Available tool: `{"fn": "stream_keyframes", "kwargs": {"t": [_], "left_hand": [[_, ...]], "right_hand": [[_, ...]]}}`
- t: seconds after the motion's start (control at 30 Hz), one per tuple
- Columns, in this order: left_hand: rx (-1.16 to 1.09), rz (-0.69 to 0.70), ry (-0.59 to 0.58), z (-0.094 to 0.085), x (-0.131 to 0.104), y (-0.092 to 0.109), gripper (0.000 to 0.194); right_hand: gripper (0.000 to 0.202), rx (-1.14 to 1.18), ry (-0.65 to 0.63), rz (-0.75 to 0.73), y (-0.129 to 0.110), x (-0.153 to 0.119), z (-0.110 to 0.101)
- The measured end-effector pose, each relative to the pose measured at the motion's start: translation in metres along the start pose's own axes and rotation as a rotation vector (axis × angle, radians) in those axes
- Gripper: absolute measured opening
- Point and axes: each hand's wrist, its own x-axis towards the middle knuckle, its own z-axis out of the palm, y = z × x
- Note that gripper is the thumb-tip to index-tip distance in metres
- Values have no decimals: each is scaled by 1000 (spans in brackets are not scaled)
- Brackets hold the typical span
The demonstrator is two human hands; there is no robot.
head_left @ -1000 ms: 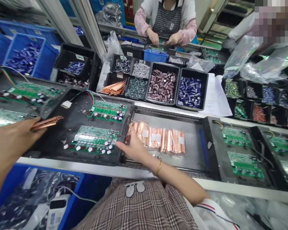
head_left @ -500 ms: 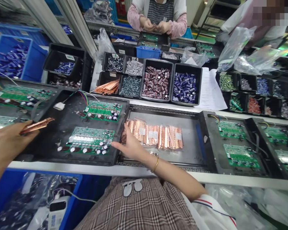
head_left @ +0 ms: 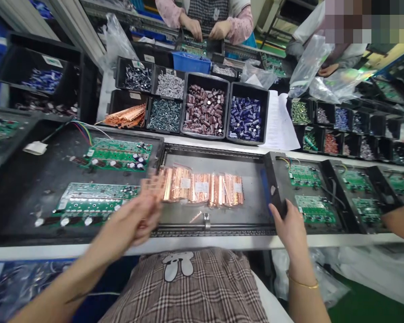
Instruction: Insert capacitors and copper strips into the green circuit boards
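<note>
My left hand is closed around a bundle of copper strips, blurred by motion, above the right edge of the left black tray. Two green circuit boards lie in that tray: an upper board with coloured wires and a lower board, partly covered by my hand. My right hand grips the near left edge of the right black tray, thumb and fingers on either side of its wall. Bagged copper strips lie on the metal surface between the trays, with one loose copper strip nearer me.
Behind the trays stand black bins with brown capacitors, blue capacitors and copper strips. A paper sheet lies beside them. Across the bench a co-worker's hands work over a board. Another person's arm reaches in at right.
My left hand has swung right with the copper strips, from the left tray's far side. My right hand has left the left tray's edge and moved right onto the other tray. The view has shifted.
</note>
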Motion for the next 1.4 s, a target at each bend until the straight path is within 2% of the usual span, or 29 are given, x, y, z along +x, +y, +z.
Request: {"fn": "stream_keyframes", "kwargs": {"t": [0.07,0.1,0.13,0.2,0.37,0.47,0.53,0.63,0.7,0.77,0.83,0.9,1.03,1.1,1.17,1.27,1.4], "left_hand": [[-80,-90,-138,51,20,-12,40],[-97,-114,-177,70,29,-17,40],[-103,-119,-195,83,37,-21,38],[-86,-107,-205,99,47,-26,36],[-28,-29,-188,113,50,-26,36],[-23,25,-157,120,50,-25,30],[-32,34,-146,123,52,-27,28],[-66,30,-189,129,56,-33,25],[-112,51,-195,135,58,-34,30],[-206,90,-141,141,61,-30,40],[-300,124,-58,142,65,-23,44],[-298,125,6,137,71,-18,40],[-67,15,45,117,80,-21,34],[29,-44,66,106,82,-26,32],[116,-73,105,96,83,-30,31],[193,-72,154,79,82,-31,32],[181,-14,217,61,79,-26,41]], "right_hand": [[78,24,-18,-2,0,-4,4],[77,41,-20,-6,-4,-6,4],[74,61,-32,-20,-12,-7,3],[66,109,-84,-78,-31,-10,0],[45,265,-276,-324,-90,-12,-13],[35,570,-457,-471,-118,-6,-23],[34,848,-498,-432,-128,-1,-28],[23,1195,-476,-232,-137,2,-30],[12,1342,-499,-138,-141,4,-30],[14,1422,-509,-85,-141,12,-30],[15,1423,-477,-73,-139,30,-29],[17,1278,-397,-172,-134,55,-24],[22,642,-283,-623,-131,107,5],[26,395,-277,-779,-138,122,23],[26,270,-278,-866,-149,128,38],[25,226,-270,-936,-169,127,53],[27,216,-276,-986,-189,125,59]]}}
